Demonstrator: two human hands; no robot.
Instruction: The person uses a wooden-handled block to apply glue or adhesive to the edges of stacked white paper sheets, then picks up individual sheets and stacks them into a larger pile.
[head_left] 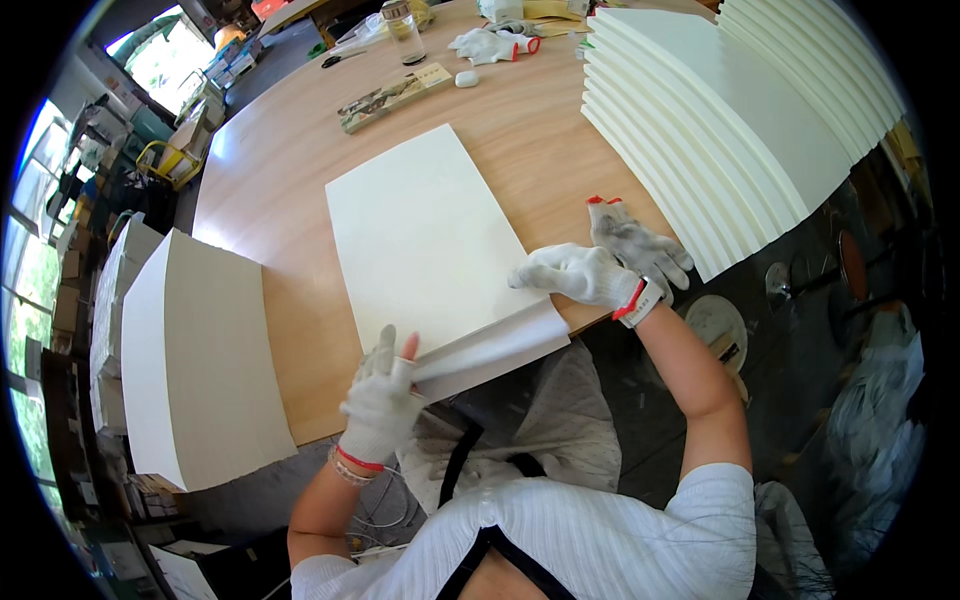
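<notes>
A large white sheet lies on the table in front of me, its near edge raised in a rolled flap along the table's edge. My left hand, in a white knit glove with one bare fingertip showing, touches the left end of this flap with its fingers stretched out. My right hand, gloved too, is at the sheet's near right corner, its fingers pressed together against the paper; their undersides are hidden. A loose greyish glove lies just beyond my right wrist.
A tall white paper stack stands at the left. Staggered folded white sheets fill the table's right side. Farther back are a flat printed box, a small white case, a glass bottle and a red-cuffed glove. A round stool stands at right.
</notes>
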